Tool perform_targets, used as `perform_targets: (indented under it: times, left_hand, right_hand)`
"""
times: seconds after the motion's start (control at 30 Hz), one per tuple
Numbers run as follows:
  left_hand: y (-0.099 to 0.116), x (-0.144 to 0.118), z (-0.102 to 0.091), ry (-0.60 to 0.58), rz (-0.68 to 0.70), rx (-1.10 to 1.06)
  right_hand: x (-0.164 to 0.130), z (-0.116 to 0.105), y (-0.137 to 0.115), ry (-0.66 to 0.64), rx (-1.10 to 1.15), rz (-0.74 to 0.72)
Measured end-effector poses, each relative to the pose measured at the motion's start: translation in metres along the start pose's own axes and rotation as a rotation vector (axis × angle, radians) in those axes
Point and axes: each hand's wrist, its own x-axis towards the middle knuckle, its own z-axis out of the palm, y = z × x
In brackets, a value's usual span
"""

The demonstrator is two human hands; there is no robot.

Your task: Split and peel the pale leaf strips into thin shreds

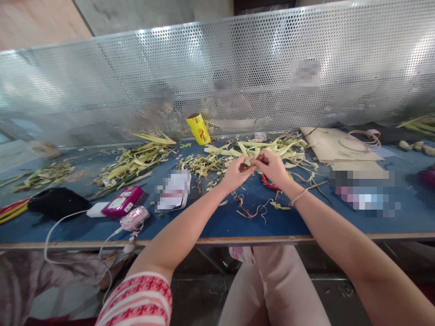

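Both hands meet over the blue bench (210, 222): the left hand (235, 173) and the right hand (272, 166) each pinch a pale leaf strip (250, 161) between closed fingers, just before the leaf pile (261, 146). Red scissors (268, 182) lie under the right wrist.

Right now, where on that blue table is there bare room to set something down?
Bare blue shows along the table's near edge, between the left forearm and right forearm, and left of the left hand toward the blurred packet. Crowded: leaf strips beyond both hands, the right hand included, and the phones at left.
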Motion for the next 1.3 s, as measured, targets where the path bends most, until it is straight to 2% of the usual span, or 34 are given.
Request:
perform_targets:
  times: [0.1, 0.23, 0.3, 0.4, 0.5, 0.57, 0.67, 0.87, 0.97, 1.1, 1.3]
  left_hand:
    - [0.001, 0.000, 0.000, 0.035, 0.075, 0.164]
    - [0.000, 0.001, 0.000, 0.072, 0.112, 0.216]
    - [-0.001, 0.002, -0.001, 0.099, 0.062, 0.176]
    - [-0.005, 0.004, -0.002, 0.143, -0.046, 0.005]
    - [-0.010, 0.007, -0.003, 0.175, -0.111, -0.160]
    - [-0.012, 0.008, -0.003, 0.179, -0.136, -0.202]
    - [-0.009, 0.009, -0.001, 0.166, -0.170, -0.216]
    - [-0.007, 0.009, 0.001, 0.162, -0.229, -0.207]
    - [-0.008, 0.008, -0.001, 0.171, -0.200, -0.096]
    - [-0.004, 0.005, -0.004, 0.153, -0.108, 0.196]
    - [-0.001, 0.000, 0.003, 0.028, 0.094, 0.374]
  right_hand:
    - [0.001, 0.001, -0.001, -0.005, 0.090, 0.049]
    - [0.003, 0.000, 0.001, 0.024, 0.052, 0.076]
    - [0.005, -0.003, 0.004, 0.046, -0.019, 0.040]
    - [0.007, -0.008, 0.009, 0.057, -0.184, -0.109]
    - [0.009, -0.012, 0.015, 0.001, -0.315, -0.241]
    - [0.010, -0.012, 0.018, -0.038, -0.339, -0.263]
    - [0.011, -0.013, 0.019, -0.029, -0.315, -0.227]
    - [0.010, -0.015, 0.013, 0.046, -0.305, -0.057]
    - [0.010, -0.016, 0.007, 0.078, -0.227, -0.046]
    - [0.006, -0.013, -0.006, 0.140, -0.046, -0.032]
    - [-0.002, -0.004, -0.014, -0.005, 0.089, -0.071]
